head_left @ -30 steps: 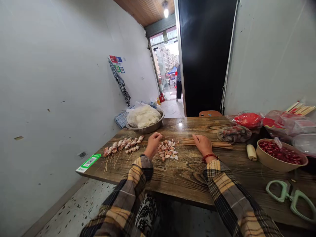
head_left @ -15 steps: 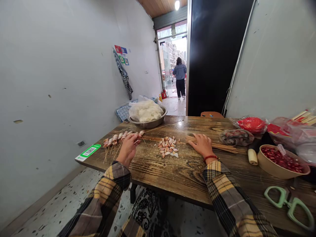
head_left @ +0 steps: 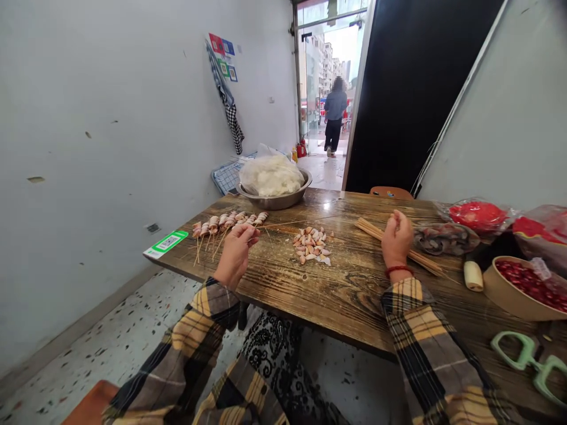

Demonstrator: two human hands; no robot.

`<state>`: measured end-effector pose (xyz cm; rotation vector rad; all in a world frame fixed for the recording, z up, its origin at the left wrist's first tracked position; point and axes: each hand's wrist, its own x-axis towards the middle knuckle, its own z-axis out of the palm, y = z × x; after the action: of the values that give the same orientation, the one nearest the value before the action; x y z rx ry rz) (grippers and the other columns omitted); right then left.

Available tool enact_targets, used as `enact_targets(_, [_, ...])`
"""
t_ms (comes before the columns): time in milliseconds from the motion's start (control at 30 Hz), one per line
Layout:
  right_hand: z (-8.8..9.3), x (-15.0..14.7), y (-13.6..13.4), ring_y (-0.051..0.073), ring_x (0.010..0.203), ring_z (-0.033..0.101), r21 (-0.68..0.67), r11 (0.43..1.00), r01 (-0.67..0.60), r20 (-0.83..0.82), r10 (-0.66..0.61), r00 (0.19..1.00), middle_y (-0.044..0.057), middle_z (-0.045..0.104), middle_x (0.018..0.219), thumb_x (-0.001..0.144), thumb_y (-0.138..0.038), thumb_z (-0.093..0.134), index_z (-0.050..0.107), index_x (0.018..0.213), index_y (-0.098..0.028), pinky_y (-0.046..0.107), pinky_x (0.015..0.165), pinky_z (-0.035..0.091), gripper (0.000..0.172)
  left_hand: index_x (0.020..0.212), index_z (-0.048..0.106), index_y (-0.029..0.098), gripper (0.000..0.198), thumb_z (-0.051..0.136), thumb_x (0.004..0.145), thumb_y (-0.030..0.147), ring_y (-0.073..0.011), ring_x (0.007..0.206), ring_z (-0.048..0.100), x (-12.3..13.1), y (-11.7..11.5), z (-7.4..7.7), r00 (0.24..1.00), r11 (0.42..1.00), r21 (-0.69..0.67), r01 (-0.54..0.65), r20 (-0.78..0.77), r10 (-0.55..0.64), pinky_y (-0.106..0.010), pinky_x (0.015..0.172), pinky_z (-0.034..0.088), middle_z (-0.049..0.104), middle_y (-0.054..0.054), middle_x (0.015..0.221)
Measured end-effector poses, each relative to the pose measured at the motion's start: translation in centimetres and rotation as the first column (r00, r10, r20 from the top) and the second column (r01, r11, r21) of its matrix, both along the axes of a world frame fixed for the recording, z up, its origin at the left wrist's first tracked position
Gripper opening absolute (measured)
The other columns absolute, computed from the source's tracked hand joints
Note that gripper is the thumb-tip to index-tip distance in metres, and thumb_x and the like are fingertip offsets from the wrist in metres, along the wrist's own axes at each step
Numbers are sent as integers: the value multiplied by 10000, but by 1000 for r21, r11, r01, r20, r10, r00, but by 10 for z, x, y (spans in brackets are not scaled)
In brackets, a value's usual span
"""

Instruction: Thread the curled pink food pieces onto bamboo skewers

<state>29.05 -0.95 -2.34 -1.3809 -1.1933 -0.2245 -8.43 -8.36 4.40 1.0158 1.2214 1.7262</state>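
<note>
My left hand (head_left: 235, 252) is closed in a pinch over the table's left part; what sits between its fingertips I cannot make out. Just behind it lies a row of meat rolls on thin skewers (head_left: 215, 225). One long thin stick (head_left: 301, 222) runs rightward across the tabletop from near these rolls. My right hand (head_left: 396, 239), fingers curled in, is over a bundle of bare bamboo skewers (head_left: 372, 229); whether it grips one is hidden. Between the hands lies a pile of garlic cloves (head_left: 312, 243).
At the back stands a metal basin (head_left: 277, 202) with a bag of white stuff (head_left: 274, 176). To the right are a crumpled cloth (head_left: 445, 239), a bowl of red pieces (head_left: 509, 289), green-handled scissors (head_left: 514, 349) and red packages (head_left: 478, 212). A person (head_left: 335, 115) is by the doorway.
My right hand has lifted off the skewer bundle, and its spread fingers have curled in. My left hand has drawn slightly away from the meat rolls. The view has tilted down and turned left.
</note>
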Motion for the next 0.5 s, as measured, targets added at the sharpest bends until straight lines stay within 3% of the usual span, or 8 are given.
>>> enact_targets(100, [21, -15, -17, 254, 1038, 572, 135, 988, -70, 55, 63, 996, 159, 632, 1107, 955, -299, 365, 551, 1229, -105, 435, 919, 429, 384, 686, 586, 156, 185, 676, 705, 317, -108, 680, 545, 19, 5, 2, 991, 998, 68, 17, -137, -8, -222, 651, 427, 594, -2, 704])
enact_targets(200, [39, -41, -39, 250, 1092, 550, 131, 967, -217, 259, 178, 949, 131, 623, 1163, 961, -306, 392, 535, 1261, -152, 429, 959, 404, 366, 697, 577, 164, 152, 612, 758, 299, -118, 696, 531, 47, 13, 6, 964, 990, 115, 82, -260, -49, -233, 667, 413, 583, -1, 704])
enact_targets(333, [44, -72, -59, 257, 1077, 562, -52, 931, -361, 485, 340, 806, 118, 645, 1154, 961, -332, 447, 565, 1237, -166, 410, 940, 412, 343, 695, 568, 161, 132, 570, 789, 253, -119, 701, 511, 84, 24, 9, 899, 969, 133, 209, -417, -136, -234, 676, 395, 573, 5, 693])
enact_targets(500, [33, -85, -61, 210, 975, 623, -251, 842, -477, 479, 536, 695, 88, 692, 1070, 994, -269, 381, 596, 1208, -170, 332, 858, 473, 318, 705, 562, 158, 149, 565, 804, 270, -118, 672, 516, 111, 32, 2, 847, 935, 40, 353, -439, -301, -230, 650, 399, 587, 5, 693])
